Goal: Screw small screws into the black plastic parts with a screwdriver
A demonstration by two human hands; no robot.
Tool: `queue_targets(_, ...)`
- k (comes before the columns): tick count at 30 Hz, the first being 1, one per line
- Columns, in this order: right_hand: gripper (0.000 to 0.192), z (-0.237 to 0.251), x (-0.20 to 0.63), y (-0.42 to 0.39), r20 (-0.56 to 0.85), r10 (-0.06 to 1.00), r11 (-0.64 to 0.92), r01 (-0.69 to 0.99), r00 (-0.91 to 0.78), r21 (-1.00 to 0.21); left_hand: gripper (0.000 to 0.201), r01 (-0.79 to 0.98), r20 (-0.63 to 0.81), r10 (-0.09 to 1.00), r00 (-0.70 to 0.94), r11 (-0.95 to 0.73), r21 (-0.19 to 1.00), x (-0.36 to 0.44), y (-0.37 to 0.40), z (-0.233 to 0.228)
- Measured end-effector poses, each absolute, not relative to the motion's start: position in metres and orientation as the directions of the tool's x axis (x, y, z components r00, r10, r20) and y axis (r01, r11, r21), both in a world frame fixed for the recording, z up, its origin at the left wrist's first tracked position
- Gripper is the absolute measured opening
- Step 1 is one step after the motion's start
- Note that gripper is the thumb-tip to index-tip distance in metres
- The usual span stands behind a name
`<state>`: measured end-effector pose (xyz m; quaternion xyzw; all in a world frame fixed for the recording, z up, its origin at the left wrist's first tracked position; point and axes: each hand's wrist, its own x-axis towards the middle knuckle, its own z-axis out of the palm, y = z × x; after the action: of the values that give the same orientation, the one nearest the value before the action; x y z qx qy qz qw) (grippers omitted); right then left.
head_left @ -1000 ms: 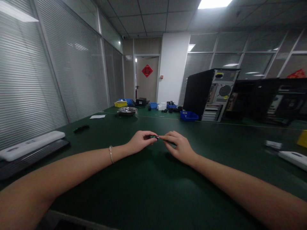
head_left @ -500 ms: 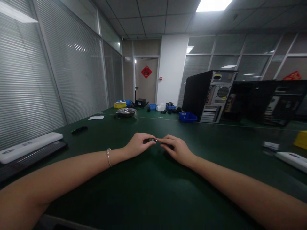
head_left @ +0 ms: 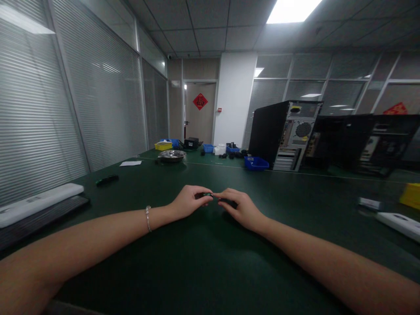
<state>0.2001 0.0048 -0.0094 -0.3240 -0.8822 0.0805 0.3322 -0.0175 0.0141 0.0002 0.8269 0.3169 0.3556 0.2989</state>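
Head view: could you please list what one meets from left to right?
Long white device, slim dark object, white paper, silver bracelet, left hand holding a small dark piece, right hand, yellow object.

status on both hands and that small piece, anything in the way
Left hand: pinching small dark piece. Right hand: index fingertip at piece's right end, contact unclear. Blue tray well beyond both hands.

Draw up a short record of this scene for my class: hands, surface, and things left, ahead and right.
Left hand: pinches a small dark object
Right hand: fingers close beside it; contact unclear
Surface: dark green table
Left: long white object
Ahead: metal bowl, yellow basket
Right: black computer tower, blue bin beside it
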Motion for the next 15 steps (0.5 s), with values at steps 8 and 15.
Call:
queue_targets(8, 0.033, -0.0097, 0.2003, 0.0063, 0.54, 0.616, 0.786, 0.492, -0.574, -0.373, 0.029, 0.264, 0.382, 0.747, 0.544, -0.584, 0.767, -0.0159, 0.0152, 0.0012)
queue_targets(15, 0.032, -0.0055, 0.1983, 0.0026, 0.539, 0.619, 0.785, 0.478, -0.571, -0.394, 0.03, 0.187, 0.365, 0.757, 0.542, -0.532, 0.826, -0.0165, 0.0192, -0.0021)
